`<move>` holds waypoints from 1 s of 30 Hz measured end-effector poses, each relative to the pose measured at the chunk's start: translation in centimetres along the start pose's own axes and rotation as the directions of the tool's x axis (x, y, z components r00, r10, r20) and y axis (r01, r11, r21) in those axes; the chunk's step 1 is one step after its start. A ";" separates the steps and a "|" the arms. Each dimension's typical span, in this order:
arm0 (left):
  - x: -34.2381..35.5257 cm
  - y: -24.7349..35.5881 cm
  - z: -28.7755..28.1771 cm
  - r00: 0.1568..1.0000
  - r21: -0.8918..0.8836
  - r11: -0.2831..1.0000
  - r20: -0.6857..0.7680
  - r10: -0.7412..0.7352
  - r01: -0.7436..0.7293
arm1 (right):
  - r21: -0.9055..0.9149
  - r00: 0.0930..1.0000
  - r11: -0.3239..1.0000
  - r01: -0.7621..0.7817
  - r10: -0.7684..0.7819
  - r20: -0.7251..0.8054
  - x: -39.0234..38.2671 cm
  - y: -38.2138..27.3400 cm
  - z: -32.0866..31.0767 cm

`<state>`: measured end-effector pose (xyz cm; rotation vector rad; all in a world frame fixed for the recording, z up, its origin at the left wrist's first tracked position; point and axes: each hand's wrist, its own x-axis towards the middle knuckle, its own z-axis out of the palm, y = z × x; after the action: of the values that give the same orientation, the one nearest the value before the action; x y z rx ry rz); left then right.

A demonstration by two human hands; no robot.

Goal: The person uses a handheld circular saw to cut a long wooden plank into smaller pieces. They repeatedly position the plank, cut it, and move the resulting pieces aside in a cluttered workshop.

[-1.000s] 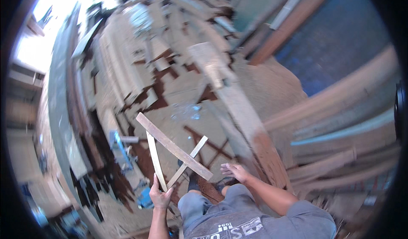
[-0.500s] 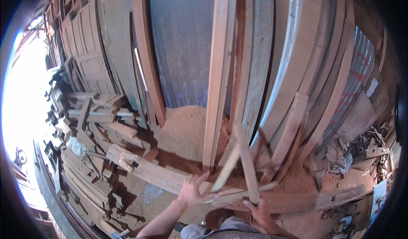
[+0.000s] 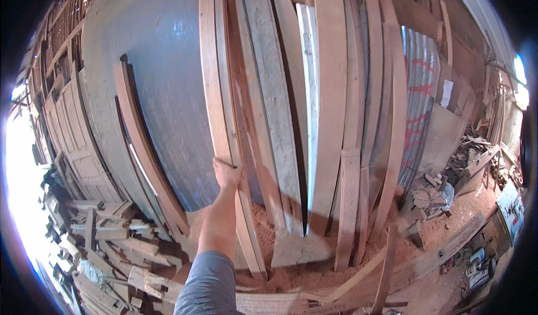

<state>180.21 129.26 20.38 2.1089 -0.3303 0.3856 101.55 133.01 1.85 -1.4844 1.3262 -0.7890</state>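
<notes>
Reaching up from the lower edge, my left hand (image 3: 227, 174) is closed round a tall wooden board (image 3: 213, 102) that leans upright on the wall. The board's foot stands in the sawdust. My right hand is out of view. At the lower right, one narrow wooden slat (image 3: 385, 267) rises steeply from the lower edge. A second, paler slat (image 3: 354, 277) slants beside it. Whether anything holds these slats is not visible.
Several long planks (image 3: 330, 91) lean side by side to the right. Red-marked corrugated sheet (image 3: 416, 91) stands behind them. At the lower left lies a pile of wood offcuts (image 3: 112, 242). A thick beam (image 3: 269, 302) lies along the ground, with reddish sawdust (image 3: 262, 228) behind it.
My left hand has gone from open beside the slats to gripping the tall board. My right hand, earlier on a slat, has left the view. The view has swung right and up.
</notes>
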 end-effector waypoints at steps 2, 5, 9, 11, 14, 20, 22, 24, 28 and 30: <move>-0.3 -1.2 0.4 0.996 -0.029 0.999 -0.085 -0.021 0.018 | 0.014 0.998 0.998 -0.056 0.056 -0.042 -1.3 0.2 0.6; -1.2 -0.7 -0.1 0.996 -0.006 0.999 -0.079 -0.048 0.048 | 0.224 0.965 0.946 -0.236 0.255 -0.060 -3.7 -3.5 2.4; -4.3 -0.7 -2.9 0.986 -0.093 0.994 -0.164 0.044 -0.060 | 0.343 0.978 0.933 -0.104 0.159 -0.134 -4.2 -4.4 4.7; -6.9 -0.3 -4.0 0.980 -0.096 0.990 -0.183 0.083 -0.102 | 0.330 0.962 0.942 -0.068 0.149 -0.227 -4.9 -6.7 5.3; -8.8 -2.0 -5.8 0.970 -0.272 0.938 -0.170 0.174 -0.216 | 0.309 0.968 0.949 -0.055 0.126 -0.217 -5.5 -7.1 5.2; -2.2 -5.1 -10.6 0.936 -0.834 0.485 0.343 0.082 0.263 | 0.172 0.917 0.958 -0.228 0.271 -0.292 -4.5 -6.8 4.3; -8.5 2.2 -9.9 0.945 -0.868 0.381 0.323 -0.059 0.320 | 0.209 0.882 0.930 -0.303 0.356 -0.307 -5.5 -7.4 3.0; -9.7 2.7 -10.1 0.988 -0.768 0.626 0.149 -0.037 0.139 | 0.314 0.880 0.903 -0.294 0.384 -0.280 -5.7 -8.4 2.3; -15.4 5.7 -9.3 0.977 -0.786 0.591 0.213 -0.015 0.181 | 0.445 0.871 0.847 -0.290 0.426 -0.244 -5.6 -5.2 -0.6; -17.0 5.7 -8.0 0.977 -0.801 0.588 0.198 0.079 0.115 | 0.534 0.870 0.801 -0.270 0.441 -0.220 -4.4 -3.4 -1.3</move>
<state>161.33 134.47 22.11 1.2188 -0.4985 -0.0399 100.72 136.80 6.05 -0.6785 1.4622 -1.0568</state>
